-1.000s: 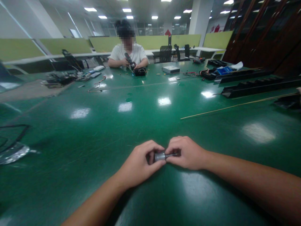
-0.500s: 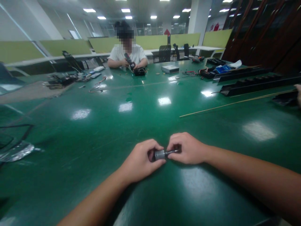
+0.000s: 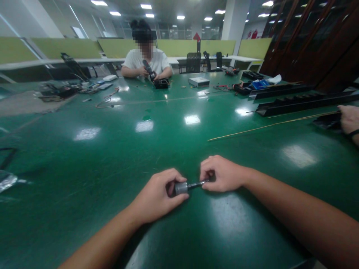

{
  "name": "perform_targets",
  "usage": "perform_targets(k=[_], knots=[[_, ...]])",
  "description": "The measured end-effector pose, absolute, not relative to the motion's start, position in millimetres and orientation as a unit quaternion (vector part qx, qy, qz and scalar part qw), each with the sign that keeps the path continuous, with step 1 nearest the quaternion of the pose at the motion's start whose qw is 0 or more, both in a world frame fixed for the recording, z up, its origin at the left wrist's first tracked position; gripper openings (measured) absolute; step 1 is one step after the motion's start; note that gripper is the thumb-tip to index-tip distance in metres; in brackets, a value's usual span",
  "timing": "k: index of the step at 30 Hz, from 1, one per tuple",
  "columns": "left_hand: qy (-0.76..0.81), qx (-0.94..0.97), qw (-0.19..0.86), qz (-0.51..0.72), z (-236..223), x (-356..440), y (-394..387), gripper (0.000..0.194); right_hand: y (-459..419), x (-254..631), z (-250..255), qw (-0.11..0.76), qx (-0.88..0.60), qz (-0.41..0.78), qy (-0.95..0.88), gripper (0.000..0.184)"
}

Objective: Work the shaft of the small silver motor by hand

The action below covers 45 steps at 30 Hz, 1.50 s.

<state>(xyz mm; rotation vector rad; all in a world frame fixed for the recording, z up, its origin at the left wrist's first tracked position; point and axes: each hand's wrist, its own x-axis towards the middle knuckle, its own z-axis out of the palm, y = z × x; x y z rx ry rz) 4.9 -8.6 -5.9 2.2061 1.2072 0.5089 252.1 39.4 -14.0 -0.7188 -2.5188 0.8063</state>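
Note:
My left hand (image 3: 158, 196) is closed around a short grey metal cylinder (image 3: 181, 188), thumb and fingers on opposite sides of it. From the cylinder's right end a thin dark metal rod (image 3: 195, 185) points toward my right hand (image 3: 223, 175). Fingertips and thumb of that hand pinch the rod's far end, which they partly hide. Both hands are low over the green table (image 3: 171, 149), and the rod lies roughly level between them. What exactly the cylinder and rod are, I cannot make out.
Across the table a person (image 3: 146, 61) in a white shirt handles a dark tool. Another person's hand (image 3: 350, 118) is at the right edge, near black channel pieces (image 3: 297, 105) and a thin yellowish rod (image 3: 266, 127). Electronic parts (image 3: 57, 91) lie far left; a silver box (image 3: 199, 81) stands farther back.
My hands have moved slightly apart, and more of the thin rod shows between them. The view has shifted a little to the right, bringing more of the other person's hand into sight.

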Motion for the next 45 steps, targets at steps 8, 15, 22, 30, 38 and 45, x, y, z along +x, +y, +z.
perform_targets(k=[8, 15, 22, 30, 38, 45], knots=[[0.458, 0.823, 0.283, 0.182, -3, 7, -10, 0.018, 46, 261, -9, 0.161, -0.272, 0.312, -0.896, 0.005], [0.461, 0.824, 0.271, 0.188, -6, 6, -11, 0.02, 44, 258, -11, 0.168, -0.27, 0.318, -0.893, 0.005], [0.435, 0.831, 0.278, 0.206, -3, 8, -10, 0.021, 27, 230, -19, 0.228, -0.277, 0.272, -0.893, 0.01], [0.451, 0.819, 0.293, 0.201, -2, 7, -9, 0.021, 24, 228, -25, 0.262, -0.269, 0.256, -0.89, 0.01], [0.446, 0.829, 0.283, 0.185, -3, 7, -9, 0.019, 23, 231, -23, 0.244, -0.273, 0.258, -0.894, 0.013], [0.441, 0.829, 0.287, 0.186, -2, 8, -10, 0.019, 23, 233, -21, 0.25, -0.27, 0.27, -0.89, 0.013]])
